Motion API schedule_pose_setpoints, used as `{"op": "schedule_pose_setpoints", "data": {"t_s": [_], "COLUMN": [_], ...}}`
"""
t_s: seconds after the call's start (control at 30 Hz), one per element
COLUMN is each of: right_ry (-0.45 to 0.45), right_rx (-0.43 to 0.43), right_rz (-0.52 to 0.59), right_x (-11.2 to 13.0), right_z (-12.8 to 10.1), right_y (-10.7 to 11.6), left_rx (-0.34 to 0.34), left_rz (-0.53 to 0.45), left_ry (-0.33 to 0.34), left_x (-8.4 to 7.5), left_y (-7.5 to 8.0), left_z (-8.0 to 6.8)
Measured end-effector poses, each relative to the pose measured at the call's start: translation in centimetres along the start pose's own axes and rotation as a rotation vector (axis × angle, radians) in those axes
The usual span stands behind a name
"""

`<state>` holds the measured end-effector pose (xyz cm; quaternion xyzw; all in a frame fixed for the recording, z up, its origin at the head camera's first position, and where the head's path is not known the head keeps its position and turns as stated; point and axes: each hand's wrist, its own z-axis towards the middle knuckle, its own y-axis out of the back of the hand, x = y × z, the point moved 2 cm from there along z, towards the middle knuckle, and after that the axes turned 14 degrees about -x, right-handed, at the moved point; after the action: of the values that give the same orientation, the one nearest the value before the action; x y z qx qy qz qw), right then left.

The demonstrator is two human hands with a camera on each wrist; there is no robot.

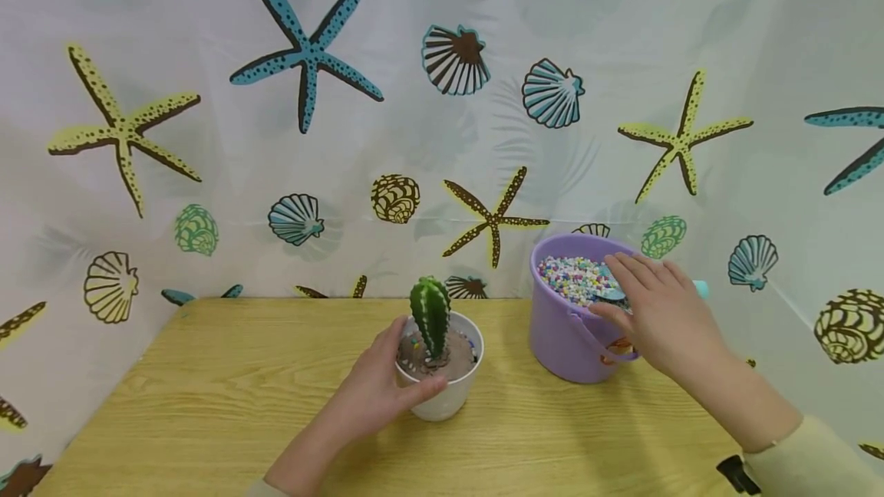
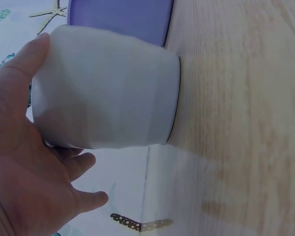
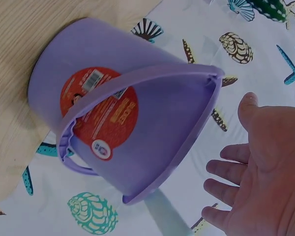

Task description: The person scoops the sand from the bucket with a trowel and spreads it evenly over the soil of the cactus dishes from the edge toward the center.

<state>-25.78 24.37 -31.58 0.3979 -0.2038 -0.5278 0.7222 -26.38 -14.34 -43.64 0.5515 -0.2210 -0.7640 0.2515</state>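
A white flower pot stands on the table with a small green cactus rising upright from its soil. My left hand grips the pot from the left, thumb across the near side and fingers round the far left. In the left wrist view the thumb reaches the rim of the pot. At the right stands a purple bucket of small multicoloured beads. Over its right rim is my right hand, fingers extended and palm empty in the right wrist view. A light blue-handled scoop leans in the bucket, partly hidden behind that hand.
The wooden table backs onto a white curtain printed with starfish and shells. On the bucket's outside hangs its purple handle, crossing a red label. A small black object shows near the right sleeve.
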Motion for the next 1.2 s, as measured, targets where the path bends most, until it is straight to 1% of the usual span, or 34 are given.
{"op": "schedule_pose_setpoints", "data": {"t_s": [0.23,0.47,0.53,0.87,1.03,1.2], "right_ry": [-0.045,-0.061,-0.069,-0.138,-0.176,-0.193], "right_rx": [0.024,-0.024,-0.022,0.094,0.115,0.127], "right_rz": [-0.025,-0.022,-0.028,-0.061,-0.066,-0.056], "right_x": [-2.1,-4.1,-4.6,-6.4,-7.0,-7.6], "right_z": [0.0,-0.4,-0.4,-0.5,-0.4,-0.3], "right_y": [-0.3,-0.6,-0.7,-0.7,-0.6,-0.4], "left_rx": [-0.002,0.001,0.001,0.006,0.004,0.005], "left_rz": [0.005,-0.002,-0.001,-0.012,-0.013,-0.031], "left_ry": [0.002,-0.003,-0.006,-0.011,-0.013,-0.012], "left_x": [-0.2,0.0,0.0,0.0,0.0,-0.2], "left_y": [0.1,0.0,0.0,0.1,0.0,0.1], "left_z": [0.0,0.0,0.0,0.1,0.1,-0.1]}}
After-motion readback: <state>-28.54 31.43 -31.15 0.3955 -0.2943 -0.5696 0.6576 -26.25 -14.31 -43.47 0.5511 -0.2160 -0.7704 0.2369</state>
